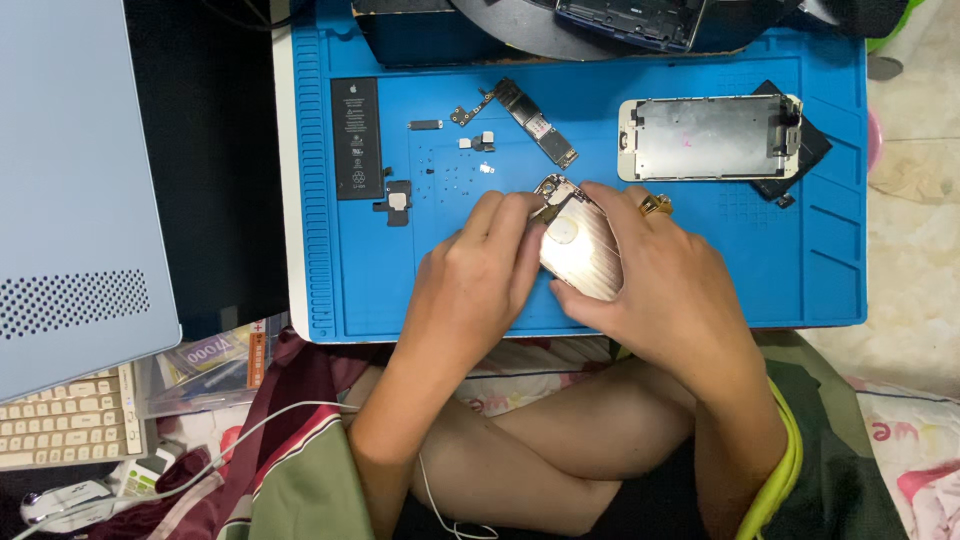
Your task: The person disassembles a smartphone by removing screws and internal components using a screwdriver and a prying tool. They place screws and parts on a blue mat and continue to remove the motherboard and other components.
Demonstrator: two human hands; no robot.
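Both my hands hold a gold phone housing over the blue repair mat. My left hand grips its left edge, fingers curled at the top corner. My right hand, with a gold ring on one finger, wraps its right side and lower end. The housing lies tilted, its inner side up, with a round pale part in the middle.
On the mat lie a black battery, a logic board, small brackets and screws, and a phone screen assembly face down. A grey case and a keyboard sit at left. White earphone cable crosses my lap.
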